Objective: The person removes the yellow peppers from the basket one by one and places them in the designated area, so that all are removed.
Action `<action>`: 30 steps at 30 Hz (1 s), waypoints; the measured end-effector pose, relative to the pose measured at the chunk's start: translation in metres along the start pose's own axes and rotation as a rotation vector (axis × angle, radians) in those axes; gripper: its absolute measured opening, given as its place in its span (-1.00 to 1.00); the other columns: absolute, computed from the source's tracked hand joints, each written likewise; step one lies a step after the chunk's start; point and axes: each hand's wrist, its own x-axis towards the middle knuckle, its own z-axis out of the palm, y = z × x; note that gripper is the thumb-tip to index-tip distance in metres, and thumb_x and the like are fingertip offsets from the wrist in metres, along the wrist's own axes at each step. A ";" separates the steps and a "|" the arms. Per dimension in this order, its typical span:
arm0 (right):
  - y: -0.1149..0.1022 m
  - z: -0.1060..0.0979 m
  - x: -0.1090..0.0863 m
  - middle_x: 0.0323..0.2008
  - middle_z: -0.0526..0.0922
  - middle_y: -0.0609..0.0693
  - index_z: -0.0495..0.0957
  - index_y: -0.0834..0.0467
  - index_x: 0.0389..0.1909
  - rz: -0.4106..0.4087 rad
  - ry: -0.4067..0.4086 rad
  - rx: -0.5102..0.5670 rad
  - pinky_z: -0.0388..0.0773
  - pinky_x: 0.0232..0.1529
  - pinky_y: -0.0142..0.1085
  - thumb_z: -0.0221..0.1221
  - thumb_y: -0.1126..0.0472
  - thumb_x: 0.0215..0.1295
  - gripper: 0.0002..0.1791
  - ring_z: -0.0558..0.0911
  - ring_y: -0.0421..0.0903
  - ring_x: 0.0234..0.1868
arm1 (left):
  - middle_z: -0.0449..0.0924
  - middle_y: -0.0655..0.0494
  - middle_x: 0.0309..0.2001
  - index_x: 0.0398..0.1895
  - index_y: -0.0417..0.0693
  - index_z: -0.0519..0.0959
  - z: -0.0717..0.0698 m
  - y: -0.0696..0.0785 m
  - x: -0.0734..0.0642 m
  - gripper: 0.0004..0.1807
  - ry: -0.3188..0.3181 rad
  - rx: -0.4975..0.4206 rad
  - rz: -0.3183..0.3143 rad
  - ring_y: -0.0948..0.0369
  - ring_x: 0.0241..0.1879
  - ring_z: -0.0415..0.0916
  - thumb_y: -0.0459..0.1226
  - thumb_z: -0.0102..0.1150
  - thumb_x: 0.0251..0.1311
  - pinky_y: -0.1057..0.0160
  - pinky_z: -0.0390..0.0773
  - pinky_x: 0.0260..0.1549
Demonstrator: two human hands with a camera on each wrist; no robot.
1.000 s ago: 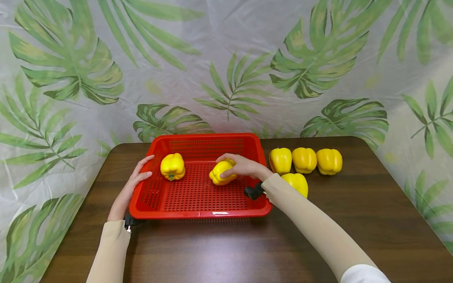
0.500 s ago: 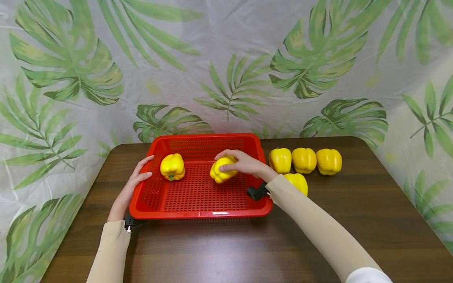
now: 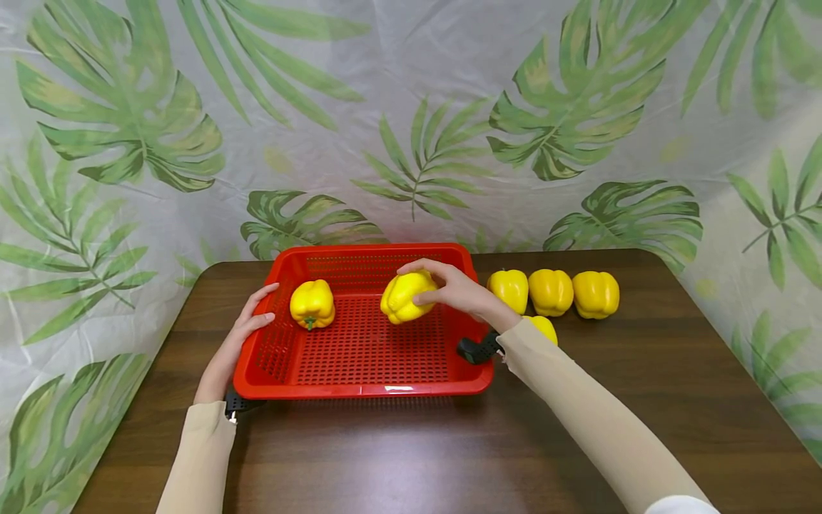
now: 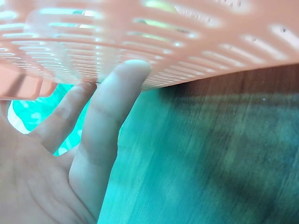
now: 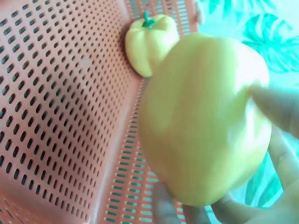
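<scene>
Okay, head: my right hand (image 3: 457,291) pinches one yellow pepper (image 3: 401,300) above the floor of the red basket (image 3: 321,391); left hand (image 3: 232,343) lies straight-fingered at its side rim.
Pepper step: carrying, I'd judge; next move calls for steady pinch, rim clearance.
Left wrist: fingertips (image 4: 133,71) against slotted outer wall (image 4: 201,28), head hides that.
Right wrist: more fingers (image 5: 165,205) round held pepper.

Peppers (image 3: 401,296) are yellow, basket (image 3: 359,390) red, backdrop (image 3: 424,43) green-leaved.
</scene>
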 end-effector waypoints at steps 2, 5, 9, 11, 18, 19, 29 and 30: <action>-0.001 -0.001 -0.001 0.15 0.45 0.12 0.45 0.20 0.20 0.006 0.027 -0.002 0.45 0.01 -0.13 0.18 0.38 0.26 -0.54 0.45 0.07 0.07 | -0.06 -0.08 0.36 0.47 0.25 0.00 0.000 0.000 0.000 -0.44 -0.001 -0.001 0.004 0.06 0.14 0.30 -0.22 -0.25 0.45 0.19 0.53 -0.05; -0.002 -0.002 -0.002 0.14 0.50 0.20 0.48 0.29 0.16 0.052 0.051 -0.033 0.46 0.07 -0.12 0.14 0.41 0.30 -0.60 0.49 0.07 0.10 | -0.06 -0.08 0.37 0.47 0.24 0.00 -0.001 -0.001 0.000 -0.44 -0.002 -0.002 0.009 0.07 0.13 0.31 -0.22 -0.26 0.45 0.19 0.53 -0.05; -0.003 -0.001 -0.002 0.14 0.50 0.23 0.46 0.35 0.18 0.111 0.016 -0.080 0.45 0.11 -0.11 0.14 0.39 0.30 -0.59 0.52 0.08 0.10 | -0.09 -0.08 0.39 0.47 0.25 -0.01 0.000 0.000 0.000 -0.44 -0.004 -0.001 0.008 0.05 0.16 0.28 -0.21 -0.26 0.45 0.18 0.52 -0.03; -0.003 0.000 0.000 0.17 0.47 0.24 0.43 0.34 0.21 0.122 -0.010 -0.086 0.43 0.13 -0.09 0.15 0.37 0.30 -0.55 0.53 0.08 0.08 | -0.10 -0.07 0.40 0.48 0.27 -0.02 0.000 0.000 -0.001 -0.43 -0.004 -0.003 -0.005 0.02 0.17 0.25 -0.20 -0.25 0.45 0.17 0.51 -0.02; -0.003 0.004 0.003 0.20 0.40 0.25 0.41 0.25 0.25 0.139 -0.018 -0.103 0.40 0.13 -0.05 0.17 0.32 0.30 -0.51 0.48 0.08 0.09 | -0.12 -0.05 0.42 0.48 0.32 -0.04 0.001 -0.001 -0.003 -0.42 -0.003 -0.003 -0.041 -0.03 0.21 0.18 -0.18 -0.25 0.45 0.14 0.51 -0.02; -0.003 0.005 0.004 0.20 0.40 0.25 0.40 0.24 0.25 0.141 -0.018 -0.103 0.40 0.13 -0.05 0.17 0.32 0.30 -0.51 0.45 0.09 0.12 | -0.12 -0.04 0.42 0.48 0.32 -0.03 0.001 0.000 -0.003 -0.42 -0.002 -0.004 -0.041 -0.03 0.21 0.18 -0.18 -0.25 0.45 0.13 0.51 -0.02; 0.003 0.014 0.009 0.21 0.38 0.25 0.36 0.24 0.29 0.155 -0.041 -0.078 0.40 0.14 -0.03 0.18 0.31 0.29 -0.47 0.33 0.16 0.24 | -0.14 -0.07 0.43 0.48 0.29 -0.05 0.000 0.000 -0.001 -0.42 -0.006 0.003 -0.025 -0.04 0.22 0.17 -0.19 -0.24 0.45 0.16 0.50 -0.01; 0.004 0.015 0.009 0.21 0.38 0.25 0.35 0.24 0.29 0.158 -0.044 -0.075 0.40 0.14 -0.02 0.18 0.30 0.29 -0.46 0.34 0.15 0.23 | -0.14 -0.07 0.43 0.48 0.29 -0.05 0.001 0.001 -0.001 -0.42 -0.006 0.004 -0.027 -0.04 0.21 0.18 -0.19 -0.24 0.45 0.16 0.51 -0.01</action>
